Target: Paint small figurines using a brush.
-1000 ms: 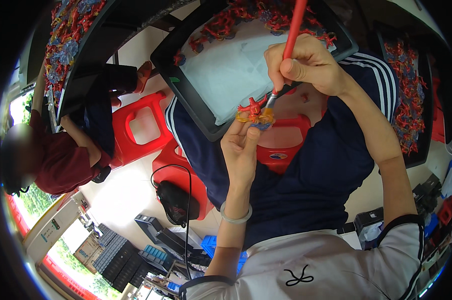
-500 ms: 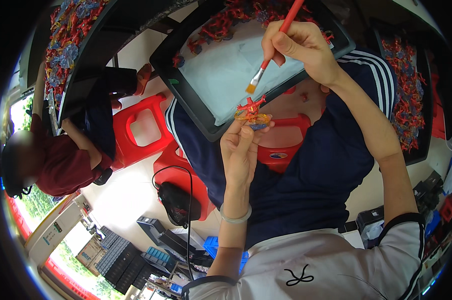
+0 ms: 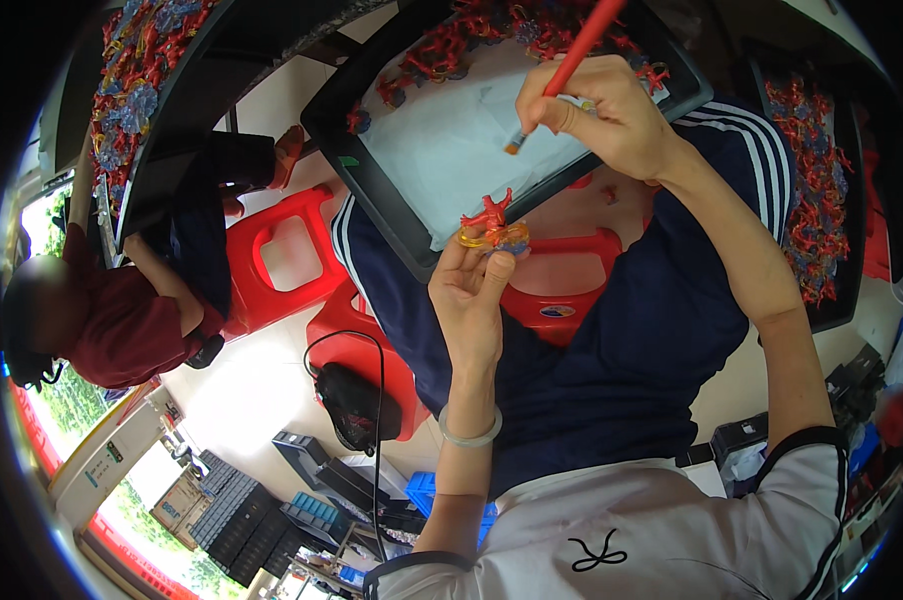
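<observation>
Red piece (image 3: 492, 218), seemingly a small figurine, pinched in left hand (image 3: 471, 300), brush (image 3: 584, 48) held in right hand (image 3: 617, 115); light strokes would suit.

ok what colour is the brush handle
The brush handle is red; it shows best in the head view.

Red figurine (image 3: 493, 220), apparently blue-based; slanted red brush (image 3: 573, 66), apart

The left hand (image 3: 469, 305) is raised on a nearly straight forearm (image 3: 460, 500), its thumb and fingertips pinched together. The right hand (image 3: 617, 115) reaches farther forward, fingers curled and thumb pressing inward, while the right elbow (image 3: 780, 315) bends slightly outward.
</observation>
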Motion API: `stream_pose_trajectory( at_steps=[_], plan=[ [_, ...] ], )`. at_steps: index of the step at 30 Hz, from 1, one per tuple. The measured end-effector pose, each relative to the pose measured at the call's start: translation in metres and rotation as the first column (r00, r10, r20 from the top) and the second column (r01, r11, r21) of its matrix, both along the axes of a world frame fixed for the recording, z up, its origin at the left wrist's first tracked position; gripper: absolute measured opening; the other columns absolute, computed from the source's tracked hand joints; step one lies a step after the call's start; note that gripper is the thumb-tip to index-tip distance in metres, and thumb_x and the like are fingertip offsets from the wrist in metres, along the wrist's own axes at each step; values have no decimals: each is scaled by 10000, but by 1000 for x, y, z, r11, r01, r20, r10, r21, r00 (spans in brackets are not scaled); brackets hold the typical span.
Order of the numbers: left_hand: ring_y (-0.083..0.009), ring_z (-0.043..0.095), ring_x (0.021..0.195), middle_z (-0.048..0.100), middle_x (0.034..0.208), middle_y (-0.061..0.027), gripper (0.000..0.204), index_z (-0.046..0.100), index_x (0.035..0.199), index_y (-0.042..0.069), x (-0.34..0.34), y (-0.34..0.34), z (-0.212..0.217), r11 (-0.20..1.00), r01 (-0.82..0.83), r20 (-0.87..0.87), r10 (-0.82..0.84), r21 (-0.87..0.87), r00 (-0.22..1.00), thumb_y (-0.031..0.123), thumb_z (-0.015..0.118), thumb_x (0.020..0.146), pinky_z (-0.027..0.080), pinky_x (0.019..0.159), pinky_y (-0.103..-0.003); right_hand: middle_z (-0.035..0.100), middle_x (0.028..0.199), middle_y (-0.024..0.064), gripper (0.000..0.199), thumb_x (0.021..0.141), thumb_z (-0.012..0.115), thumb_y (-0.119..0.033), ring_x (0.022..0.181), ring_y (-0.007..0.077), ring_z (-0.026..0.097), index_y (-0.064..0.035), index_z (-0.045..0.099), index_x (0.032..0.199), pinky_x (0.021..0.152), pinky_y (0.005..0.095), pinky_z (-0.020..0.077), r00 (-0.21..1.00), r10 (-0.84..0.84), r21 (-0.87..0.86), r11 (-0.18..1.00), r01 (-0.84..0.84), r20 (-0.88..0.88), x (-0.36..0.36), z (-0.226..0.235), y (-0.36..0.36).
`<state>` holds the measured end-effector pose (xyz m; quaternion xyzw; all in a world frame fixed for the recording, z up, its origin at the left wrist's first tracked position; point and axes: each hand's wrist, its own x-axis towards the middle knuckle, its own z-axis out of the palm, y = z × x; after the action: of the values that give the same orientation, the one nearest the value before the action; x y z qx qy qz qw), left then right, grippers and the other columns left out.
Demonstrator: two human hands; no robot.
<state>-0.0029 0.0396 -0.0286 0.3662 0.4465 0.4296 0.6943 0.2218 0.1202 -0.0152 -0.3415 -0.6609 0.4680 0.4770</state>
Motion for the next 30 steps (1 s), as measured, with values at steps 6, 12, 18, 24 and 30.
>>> stream_pose_trajectory(
  at_steps=[6,12,18,24,30],
  plan=[
    [-165,645,914,634,1025,-105,470,542,1183,-47,10,0,4,971,-96,-248,151,218,957,-50,746,759,539,769,-269,668,881,53,80,871,650,-102,827,113,595,-26,671,881,693,244,471,978,45,-191,978,-85,-204,-31,-3,-10],
    [-102,597,789,570,872,-41,403,626,1055,-12,4,4,2,832,80,-597,323,549,735,-50,792,690,508,663,-225,643,836,45,99,790,711,-25,803,111,607,-31,619,829,763,247,502,964,134,-347,914,-209,-228,-44,-11,-15],
    [-114,581,782,555,951,-54,465,582,1105,-4,-3,0,-14,854,41,-532,286,519,797,-84,774,689,497,676,-215,596,819,41,123,790,681,10,797,109,594,-31,565,804,767,255,513,954,171,-376,890,-256,-245,-47,-14,-15],
    [-189,588,937,523,1174,-122,781,339,1353,5,0,10,-5,840,-137,-315,342,526,885,-58,776,708,518,806,-270,526,837,45,170,765,611,57,856,138,561,-55,483,773,806,291,503,876,100,-341,895,-286,-472,-50,-18,-13],
    [-371,592,1113,530,1277,-222,592,346,1363,-35,-7,10,3,982,-21,136,-4,187,991,131,657,888,544,897,-413,594,864,35,114,786,629,19,857,108,585,-39,560,855,805,258,491,926,161,-265,929,-259,-341,-42,-22,-10]
  ],
)
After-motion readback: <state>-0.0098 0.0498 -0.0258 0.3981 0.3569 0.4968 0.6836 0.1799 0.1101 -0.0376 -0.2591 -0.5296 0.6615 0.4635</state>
